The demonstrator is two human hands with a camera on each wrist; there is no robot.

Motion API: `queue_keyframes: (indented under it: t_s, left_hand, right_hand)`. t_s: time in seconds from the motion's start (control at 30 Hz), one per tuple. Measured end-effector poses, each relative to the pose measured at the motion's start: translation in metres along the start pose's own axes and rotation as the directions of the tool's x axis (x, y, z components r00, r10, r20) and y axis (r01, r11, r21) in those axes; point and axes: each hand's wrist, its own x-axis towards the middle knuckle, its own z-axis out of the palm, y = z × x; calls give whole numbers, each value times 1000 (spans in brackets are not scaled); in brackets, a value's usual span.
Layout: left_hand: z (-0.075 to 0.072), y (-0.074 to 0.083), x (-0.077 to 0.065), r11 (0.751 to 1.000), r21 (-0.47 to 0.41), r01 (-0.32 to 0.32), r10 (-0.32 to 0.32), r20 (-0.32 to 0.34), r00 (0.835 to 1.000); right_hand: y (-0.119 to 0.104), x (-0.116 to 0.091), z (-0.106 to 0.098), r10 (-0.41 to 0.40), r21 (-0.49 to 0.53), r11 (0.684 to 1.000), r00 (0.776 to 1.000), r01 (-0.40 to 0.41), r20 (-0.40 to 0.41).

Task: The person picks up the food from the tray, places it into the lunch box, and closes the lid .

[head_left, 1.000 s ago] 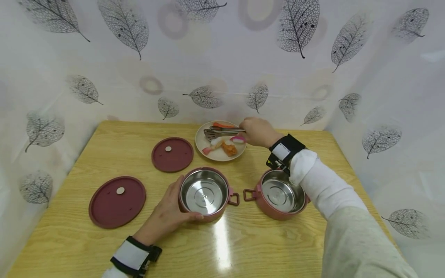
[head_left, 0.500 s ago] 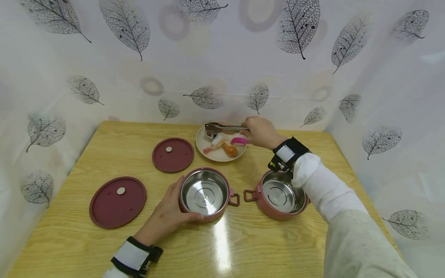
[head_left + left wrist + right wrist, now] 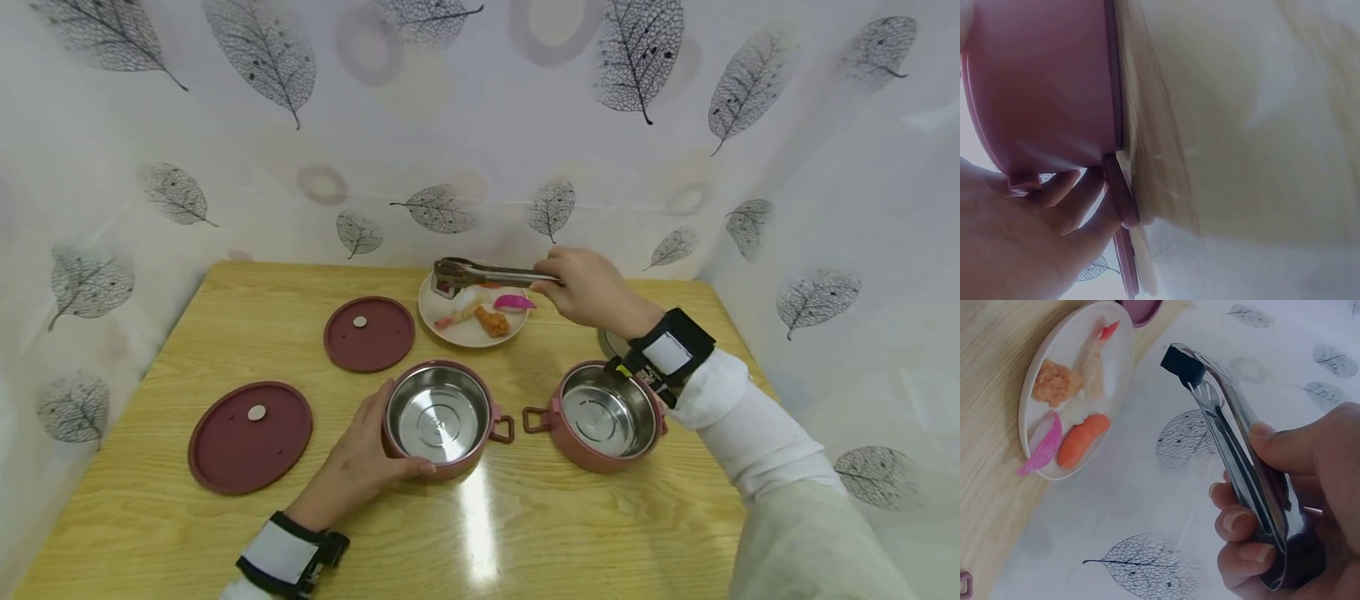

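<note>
My left hand [image 3: 352,467] holds the side of a pink pot [image 3: 438,408] with a steel inside, thumb at the front rim. In the left wrist view, its fingers curl around the pot's handle [image 3: 1121,190]. My right hand [image 3: 588,287] grips metal tongs [image 3: 498,273] above a white plate [image 3: 468,342] at the back. Between the tips of the tongs is a small block-shaped food piece [image 3: 1182,364], dark in the right wrist view. On the plate lie a shrimp [image 3: 456,317], a fried nugget [image 3: 492,322], a magenta-edged slice [image 3: 513,302] and an orange sausage-shaped piece [image 3: 1084,440].
A second pink pot [image 3: 600,454] stands to the right, under my right wrist. Two dark red lids [image 3: 251,437] lie on the left of the wooden table. Behind the right forearm, a round grey-green thing [image 3: 611,343] is partly hidden. A leaf-patterned curtain [image 3: 480,167] borders the table.
The tongs have closed on the block-shaped piece and lifted it from the plate. My right hand has moved up and to the right. The left hand has stayed on its pot.
</note>
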Motion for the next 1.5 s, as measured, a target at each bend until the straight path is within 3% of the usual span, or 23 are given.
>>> queue_keyframes:
  t_s: [0.4, 0.7, 1.13, 1.33, 1.5]
  left_hand:
    - [-1, -4, -1, 1000, 6, 27, -27, 18, 999]
    - [-1, -5, -1, 1000, 13, 5, -5, 4, 1000]
    - [1, -5, -1, 1000, 2, -11, 11, 10, 1000]
    - [1, -5, -1, 1000, 10, -10, 10, 14, 1000]
    - [2, -5, 0, 1000, 2, -2, 2, 13, 1000]
  right_hand:
    - [-34, -46, -10, -85, 58, 995, 996, 83, 35]
    - [-60, -76, 5, -175, 20, 985, 980, 174, 98]
    - [-79, -95, 25, -198, -2, 980, 968, 201, 153]
    - [-87, -102, 29, -245, -73, 964, 959, 257, 140]
    - [-90, -105, 29, -269, -75, 957, 953, 281, 137]
